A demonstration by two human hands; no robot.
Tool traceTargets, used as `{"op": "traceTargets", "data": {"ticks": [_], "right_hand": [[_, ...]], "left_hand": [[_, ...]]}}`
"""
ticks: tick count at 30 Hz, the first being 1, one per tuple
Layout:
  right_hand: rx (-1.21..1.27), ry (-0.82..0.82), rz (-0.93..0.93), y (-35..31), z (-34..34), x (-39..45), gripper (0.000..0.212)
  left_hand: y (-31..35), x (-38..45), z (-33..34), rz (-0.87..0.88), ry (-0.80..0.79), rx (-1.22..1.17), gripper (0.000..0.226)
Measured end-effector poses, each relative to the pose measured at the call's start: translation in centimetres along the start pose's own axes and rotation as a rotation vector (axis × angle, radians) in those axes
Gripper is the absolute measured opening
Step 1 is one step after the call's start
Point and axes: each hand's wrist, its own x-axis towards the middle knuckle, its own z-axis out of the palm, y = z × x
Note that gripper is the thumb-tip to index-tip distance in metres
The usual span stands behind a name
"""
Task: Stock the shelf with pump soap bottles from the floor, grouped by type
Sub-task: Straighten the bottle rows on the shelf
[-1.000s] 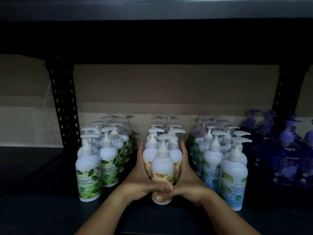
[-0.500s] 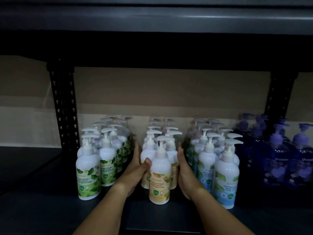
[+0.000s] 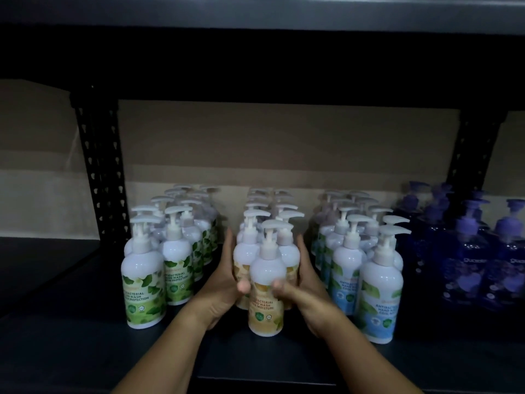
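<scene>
On the dark shelf [image 3: 85, 351] stands a double row of white pump bottles with yellow labels; the front yellow-label bottle [image 3: 267, 305] stands alone ahead of the pairs. My left hand [image 3: 224, 282] lies flat against the row's left side, fingers straight toward the back. My right hand [image 3: 304, 282] mirrors it on the right side. Both thumbs touch the front bottle's face. Green-label bottles [image 3: 143, 291] are grouped to the left, blue-label bottles [image 3: 379, 302] to the right.
Several translucent purple pump bottles [image 3: 466, 268] stand at the far right. Black perforated uprights rise at the left [image 3: 99, 177] and the right [image 3: 477, 155]. The upper shelf board [image 3: 255, 9] hangs low overhead. Narrow gaps separate the bottle groups.
My thumbs met in front of the front yellow-label bottle, then both hands slid back along the row's sides. Now the thumbs are on the front bottle again.
</scene>
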Motion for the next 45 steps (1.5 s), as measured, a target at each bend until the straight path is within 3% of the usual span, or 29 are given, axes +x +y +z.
{"op": "traceTargets", "data": {"ticks": [2, 4, 7, 16, 21, 23, 25, 29, 30, 32, 36, 38, 41, 42, 45], "right_hand": [[-0.047, -0.077, 0.022, 0.0, 0.2, -1.1, 0.153], [-0.098, -0.092, 0.020, 0.4, 0.2, -1.2, 0.168], [-0.115, -0.115, -0.005, 0.0, 0.2, -1.0, 0.167], [-0.147, 0.027, 0.080, -2.0, 1.0, -2.7, 0.168], [-0.289, 0.120, 0.128, -2.7, 0.7, -5.8, 0.167], [-0.353, 0.156, 0.167, -3.1, 0.6, -7.4, 0.163], [-0.429, 0.160, 0.190, -3.6, 0.4, -8.9, 0.144], [-0.601, 0.272, 0.104, -3.7, -1.2, -12.4, 0.052], [-0.617, 0.329, 0.083, -3.9, -1.7, -13.4, 0.036], [-0.605, 0.459, 0.060, -4.3, -3.3, -15.0, 0.025], [-0.649, 0.620, 0.092, -5.8, -6.9, -16.1, 0.053], [-0.681, 0.608, 0.165, -6.1, -8.4, -15.6, 0.082], [-0.629, 0.448, 0.234, -6.2, -10.3, -14.0, 0.154], [-0.594, 0.381, 0.246, -6.3, -10.8, -13.5, 0.167], [-0.421, 0.183, 0.200, -6.1, -11.9, -12.2, 0.168]], "left_hand": [[0.1, -0.5, 0.1, -0.006, -0.036, -0.017, 0.170], [-0.3, -0.6, 0.2, 0.028, -0.062, -0.034, 0.154], [-0.7, -0.3, 0.1, 0.037, -0.044, -0.004, 0.147], [0.2, -2.2, 0.5, -0.043, 0.109, 0.041, 0.175], [1.2, -5.4, 1.8, -0.073, 0.210, 0.173, 0.136], [1.2, -6.4, 2.0, -0.111, 0.275, 0.292, 0.140], [1.1, -7.2, 2.6, -0.128, 0.395, 0.378, 0.128], [1.3, -9.5, 6.5, 0.046, 0.726, 0.548, 0.054], [1.2, -10.1, 7.6, 0.111, 0.752, 0.573, 0.043], [0.7, -10.4, 9.7, 0.149, 0.673, 0.606, 0.035], [1.3, -7.9, 14.3, -0.021, 0.377, 0.550, 0.038], [1.6, -5.7, 15.8, -0.149, 0.281, 0.467, 0.066], [1.6, -2.6, 16.6, -0.178, 0.165, 0.342, 0.118], [1.5, -1.7, 16.7, -0.162, 0.123, 0.288, 0.132], [0.4, 0.3, 16.7, -0.059, 0.020, 0.146, 0.126]]}}
